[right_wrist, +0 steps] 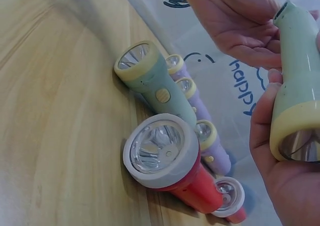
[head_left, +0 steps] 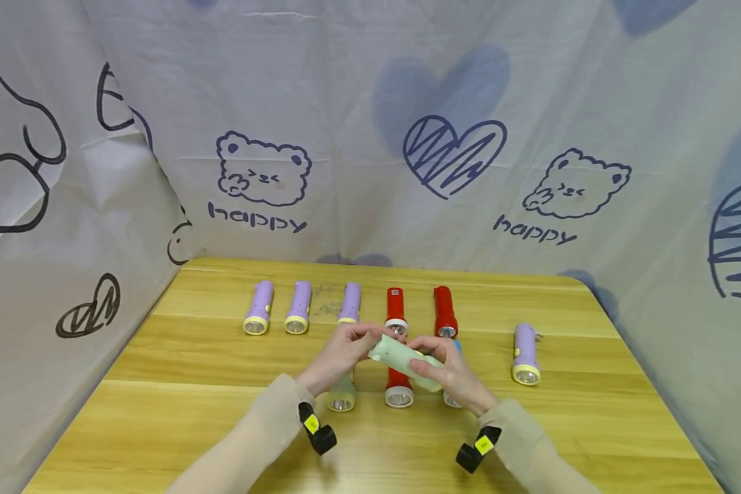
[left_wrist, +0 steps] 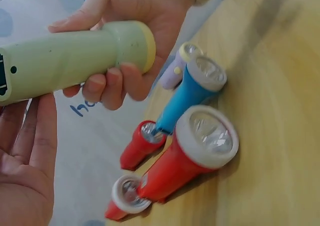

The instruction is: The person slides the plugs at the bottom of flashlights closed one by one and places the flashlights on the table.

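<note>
Both hands hold a pale green flashlight (head_left: 401,357) with a yellow rim, tilted above the table. My right hand (head_left: 449,374) grips it around the head end, thumb on one side and curled fingers on the other. At the tail end, my left hand (head_left: 346,348) holds it between thumb and fingers; several of those fingers (left_wrist: 42,136) lie fairly straight beneath it in the left wrist view. A dark slot shows near the tail. Below the hands lie a green flashlight (right_wrist: 162,93), a red flashlight with a white rim (head_left: 398,392) and a blue flashlight (left_wrist: 182,100), partly hidden in the head view.
Along the back of the wooden table (head_left: 160,425) lie several purple flashlights (head_left: 262,302), a red one with a white rim (head_left: 395,305) and an all-red one (head_left: 445,309). Another purple flashlight (head_left: 525,350) lies at the right. A printed cloth (head_left: 358,137) hangs around the table.
</note>
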Demonstrator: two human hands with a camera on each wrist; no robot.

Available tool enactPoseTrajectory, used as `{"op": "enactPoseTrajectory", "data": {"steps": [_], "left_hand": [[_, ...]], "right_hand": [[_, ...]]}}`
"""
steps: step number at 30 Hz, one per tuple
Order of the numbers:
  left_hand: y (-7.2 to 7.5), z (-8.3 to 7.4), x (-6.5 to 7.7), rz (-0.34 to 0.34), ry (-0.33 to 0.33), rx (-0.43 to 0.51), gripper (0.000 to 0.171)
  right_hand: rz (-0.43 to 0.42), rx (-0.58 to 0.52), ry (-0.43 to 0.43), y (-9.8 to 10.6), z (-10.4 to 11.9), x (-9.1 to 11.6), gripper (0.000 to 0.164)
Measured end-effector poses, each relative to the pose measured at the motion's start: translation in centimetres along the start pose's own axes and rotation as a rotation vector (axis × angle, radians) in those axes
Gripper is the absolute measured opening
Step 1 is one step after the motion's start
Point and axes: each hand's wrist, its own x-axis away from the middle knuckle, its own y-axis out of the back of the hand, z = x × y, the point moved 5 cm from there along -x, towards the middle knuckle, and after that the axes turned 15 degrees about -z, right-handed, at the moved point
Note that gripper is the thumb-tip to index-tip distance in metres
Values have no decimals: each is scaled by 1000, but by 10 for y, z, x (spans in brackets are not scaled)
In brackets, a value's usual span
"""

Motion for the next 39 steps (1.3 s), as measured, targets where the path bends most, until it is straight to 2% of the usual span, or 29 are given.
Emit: {"op": "enactPoseTrajectory", "data": {"steps": [4,9,16,20,25,29,34,39], "left_hand": [[3,-5,-3,12,-61,-85,56],[6,-11,-6,5,-126,-180,51],[9,-15,-6,-35,-148,-263,36],[9,-15,-6,-27,-143,-263,36],[9,-13,-3,18,-103,-185,40],[7,-13,-1,89,-65,-54,45],[6,-10,3,146,34,138,45],[6,-4,7,171,133,275,40]], "right_hand": [[0,-5,-17,-2,-2,0,30],[10,-4,-36,-3,-1,0,29],[33,86,-62,-7,1,1,29],[36,106,-88,-9,-1,3,31],[-3,64,-91,-7,-2,3,33],[-25,49,-42,-6,-2,2,33],[-40,36,-8,-6,0,3,32],[-58,90,67,-8,5,4,27]]}}
